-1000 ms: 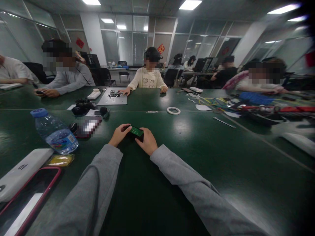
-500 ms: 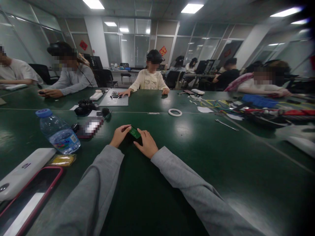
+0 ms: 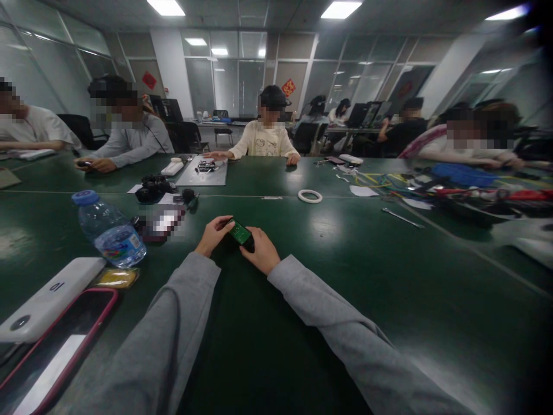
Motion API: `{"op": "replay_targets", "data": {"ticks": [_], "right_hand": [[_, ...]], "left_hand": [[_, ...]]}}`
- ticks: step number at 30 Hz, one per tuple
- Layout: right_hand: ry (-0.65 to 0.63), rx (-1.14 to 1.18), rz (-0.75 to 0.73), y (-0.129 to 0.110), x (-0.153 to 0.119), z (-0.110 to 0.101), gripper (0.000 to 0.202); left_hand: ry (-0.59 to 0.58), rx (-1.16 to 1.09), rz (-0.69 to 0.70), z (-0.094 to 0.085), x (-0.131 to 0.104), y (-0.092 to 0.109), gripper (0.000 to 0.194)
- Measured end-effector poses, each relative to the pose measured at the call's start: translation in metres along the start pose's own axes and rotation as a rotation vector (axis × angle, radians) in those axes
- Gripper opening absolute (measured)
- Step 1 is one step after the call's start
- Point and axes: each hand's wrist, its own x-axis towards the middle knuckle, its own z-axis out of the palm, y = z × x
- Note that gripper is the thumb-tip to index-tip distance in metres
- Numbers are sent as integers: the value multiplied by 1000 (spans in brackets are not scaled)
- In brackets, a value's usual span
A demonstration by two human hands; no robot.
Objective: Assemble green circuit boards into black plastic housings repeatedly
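Observation:
A small green circuit board with pale marks and dark edges is held tilted above the table, between my two hands. My left hand grips its upper left end, thumb on the face. At its lower right end, my right hand is closed on the edge, with the thumb below and the fingers behind. The hands partly cover both ends of the board, and its underside is hidden.
To the left stand a water bottle, a yellow packet, a white power bank and a red-edged phone. A white ring, a wrench and tangled cables lie right. Across the table sit several people.
My right hand has shifted along the board's right end, its fingers no longer lying over the face, so more of the green shows. The person opposite has moved a hand leftward.

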Motion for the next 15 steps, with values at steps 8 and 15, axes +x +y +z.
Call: {"op": "replay_targets", "data": {"ticks": [8,15], "right_hand": [[-32,34,9,5,0,0,65],[18,217,20,4,2,-1,60]], "left_hand": [[-131,264,35,-2,-5,9,68],[-152,339,58,-3,-6,13,70]]}}
